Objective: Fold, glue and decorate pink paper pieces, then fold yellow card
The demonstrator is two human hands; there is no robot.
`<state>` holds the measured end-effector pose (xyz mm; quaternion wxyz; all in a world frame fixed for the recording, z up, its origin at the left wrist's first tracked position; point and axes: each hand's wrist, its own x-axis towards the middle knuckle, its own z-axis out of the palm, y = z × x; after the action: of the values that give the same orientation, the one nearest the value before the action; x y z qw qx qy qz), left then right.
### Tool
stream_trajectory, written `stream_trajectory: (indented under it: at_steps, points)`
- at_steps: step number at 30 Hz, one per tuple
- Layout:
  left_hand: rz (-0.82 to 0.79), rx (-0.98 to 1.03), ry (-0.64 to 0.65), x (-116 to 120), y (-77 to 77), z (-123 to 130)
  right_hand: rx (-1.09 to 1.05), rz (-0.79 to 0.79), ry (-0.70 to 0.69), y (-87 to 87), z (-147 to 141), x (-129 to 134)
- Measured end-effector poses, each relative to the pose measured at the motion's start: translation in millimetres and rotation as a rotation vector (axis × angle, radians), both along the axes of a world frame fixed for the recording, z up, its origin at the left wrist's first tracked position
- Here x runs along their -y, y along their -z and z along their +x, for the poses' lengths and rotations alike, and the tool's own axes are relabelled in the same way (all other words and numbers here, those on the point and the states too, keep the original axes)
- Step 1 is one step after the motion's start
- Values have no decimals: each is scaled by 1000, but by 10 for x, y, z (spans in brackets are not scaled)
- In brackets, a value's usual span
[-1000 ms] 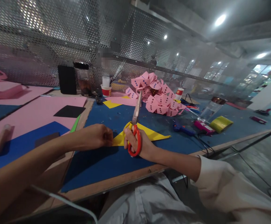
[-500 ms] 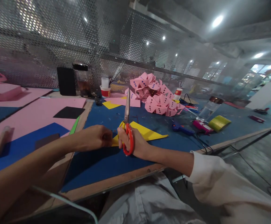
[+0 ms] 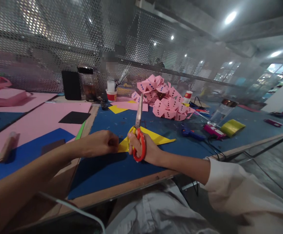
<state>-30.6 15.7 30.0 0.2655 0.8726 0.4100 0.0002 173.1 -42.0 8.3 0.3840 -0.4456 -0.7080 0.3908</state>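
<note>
A folded piece of yellow paper (image 3: 156,136) lies across the blue table mat, its pointed right end resting on the mat. My left hand (image 3: 101,143) is closed at the paper's left tip, its fingertips partly hidden from view. In my right hand (image 3: 147,148), scissors (image 3: 139,115) with red-and-yellow handles stand upright, blades together and pointing away from me. The right hand rests over the middle of the yellow paper; whether its fingers also press on the paper I cannot tell.
Beyond the scissors is a heap of pink folded paper pieces (image 3: 166,100) with dark dots. A blue glue gun (image 3: 192,134), a yellow tape roll (image 3: 233,128) and a clear jar (image 3: 222,112) are at right. Pink sheets (image 3: 41,117) and blue paper (image 3: 58,138) lie left.
The right hand with the scissors has shifted slightly right, away from the left hand, showing more yellow paper between them. The left hand has hardly moved.
</note>
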Motion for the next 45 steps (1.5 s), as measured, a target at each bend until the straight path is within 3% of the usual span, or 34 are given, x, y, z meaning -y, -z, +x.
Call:
stream_trajectory:
  at_steps: [9,22,30,39,45]
  points:
    - [1,37,14,-20,16,-23,18,69,-39,-4,-107,-44]
    - [-17,25,24,-21,2,-30,-5,39,-61,-5,-162,-79]
    - [-75,-50,-22,-52,-114,-109,-73,-3,-46,88,-57,-81]
    - [-106,29,33,-6,-160,-96,42,74,-88,-2,-232,-74]
    - [-87,-13,-26,-27,-168,-110,33,38,-83,-13,-180,-97]
